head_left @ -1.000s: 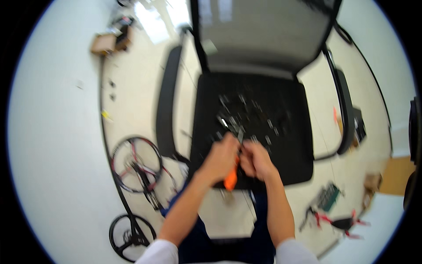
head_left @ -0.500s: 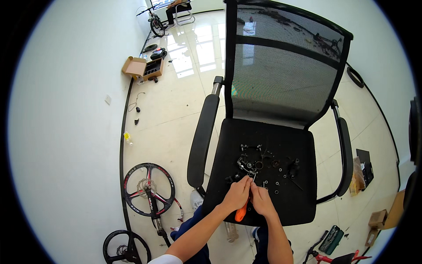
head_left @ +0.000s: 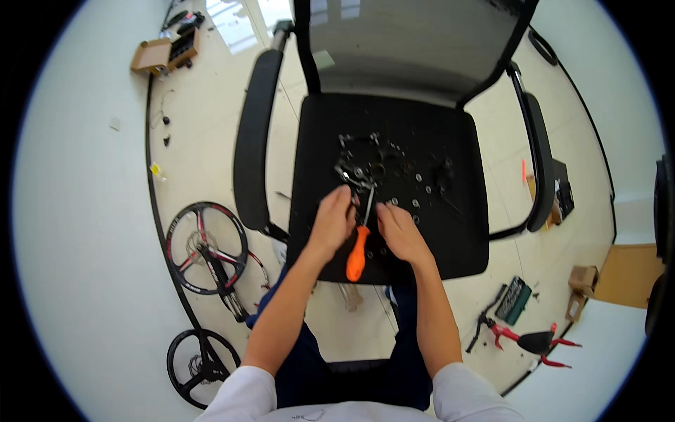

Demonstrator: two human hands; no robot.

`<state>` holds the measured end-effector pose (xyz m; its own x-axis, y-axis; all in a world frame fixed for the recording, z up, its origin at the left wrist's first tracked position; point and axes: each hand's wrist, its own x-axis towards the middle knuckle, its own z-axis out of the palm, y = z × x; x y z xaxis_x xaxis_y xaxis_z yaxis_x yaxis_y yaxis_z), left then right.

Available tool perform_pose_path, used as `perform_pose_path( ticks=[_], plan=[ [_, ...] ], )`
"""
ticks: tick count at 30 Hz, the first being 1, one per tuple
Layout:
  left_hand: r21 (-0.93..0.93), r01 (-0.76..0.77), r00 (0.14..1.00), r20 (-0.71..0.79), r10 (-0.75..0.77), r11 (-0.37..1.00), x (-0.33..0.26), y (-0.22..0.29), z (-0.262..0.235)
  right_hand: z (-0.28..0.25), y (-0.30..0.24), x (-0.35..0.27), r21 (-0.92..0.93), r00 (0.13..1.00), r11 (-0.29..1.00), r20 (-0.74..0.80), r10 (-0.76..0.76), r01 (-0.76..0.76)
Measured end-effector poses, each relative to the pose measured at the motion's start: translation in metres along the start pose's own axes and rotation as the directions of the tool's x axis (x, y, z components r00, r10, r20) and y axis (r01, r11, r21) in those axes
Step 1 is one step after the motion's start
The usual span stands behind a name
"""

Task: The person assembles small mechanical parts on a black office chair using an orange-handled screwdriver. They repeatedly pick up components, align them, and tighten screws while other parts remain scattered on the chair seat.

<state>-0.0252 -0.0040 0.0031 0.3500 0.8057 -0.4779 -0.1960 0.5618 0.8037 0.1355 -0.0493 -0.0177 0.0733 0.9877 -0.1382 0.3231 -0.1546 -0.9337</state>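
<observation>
An orange-handled screwdriver (head_left: 356, 257) lies on the black chair seat (head_left: 450, 253), its metal shaft pointing away from me, between my hands. My left hand (head_left: 335, 219) is left of the shaft, fingers curled together; anything in them is hidden. To the right of the shaft is my right hand (head_left: 399, 228), thumb and fingers closed, their contents too small to make out. Just beyond the hands sits a cluster of silver and black metal bike parts (head_left: 357, 174). Small nuts and washers (head_left: 416, 204) are scattered right of it, with a dark part (head_left: 444, 176) farther right.
The office chair has a left armrest (head_left: 254, 133) and a right armrest (head_left: 536, 162). A spoked wheel (head_left: 205, 247) and a second wheel (head_left: 202, 369) are on the left. At the lower right are a red bike frame (head_left: 510, 332), a green case (head_left: 513, 301) and a cardboard box (head_left: 583, 279).
My hands, which were together over the screwdriver's handle, have moved apart to either side of its shaft. The orange handle is now fully visible. The view has tilted downward.
</observation>
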Motion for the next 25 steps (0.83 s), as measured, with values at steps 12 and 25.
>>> perform_pose_path(
  ticks=[12, 25],
  plan=[
    [-0.076, 0.070, 0.997, 0.020, -0.069, 0.995, 0.000, 0.003, -0.008, -0.002, -0.029, -0.003, 0.512, 0.965, 0.819, 0.172, 0.197, -0.258],
    [0.088, 0.017, 0.999, -0.033, -0.015, 0.996, -0.002, -0.013, 0.008, 0.018, -0.016, -0.001, 0.170, 0.996, 0.985, 0.093, 0.000, -0.016]
  ],
)
